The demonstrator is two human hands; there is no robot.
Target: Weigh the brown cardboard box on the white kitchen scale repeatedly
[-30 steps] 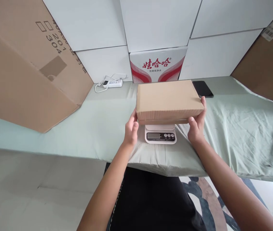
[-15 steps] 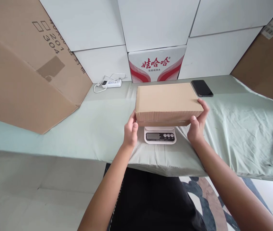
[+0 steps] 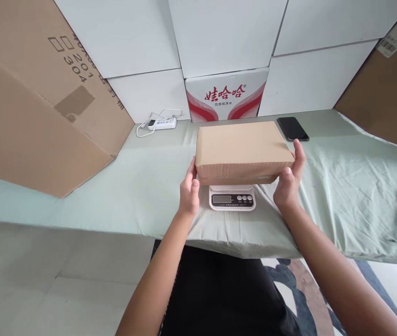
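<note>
A closed brown cardboard box sits over a white kitchen scale, hiding the scale's platform. Only the scale's front panel shows, with a grey display on which I can read no digits and several round buttons. My left hand holds the box's left side, its fingers partly hidden behind the corner and the thumb upright in front. At the right end, my right hand is loosened, with fingers apart and the index finger raised off the top edge. Its thumb is close to the front right corner.
Behind the box stands a white carton with red lettering, under stacked white boxes. A black phone lies at the back right, a white power strip with cable at the back left. Large brown cartons flank the green cloth-covered table.
My right hand has loosened: its index finger has lifted from the box's edge and the thumb has shifted right. The box and my left hand look almost unchanged.
</note>
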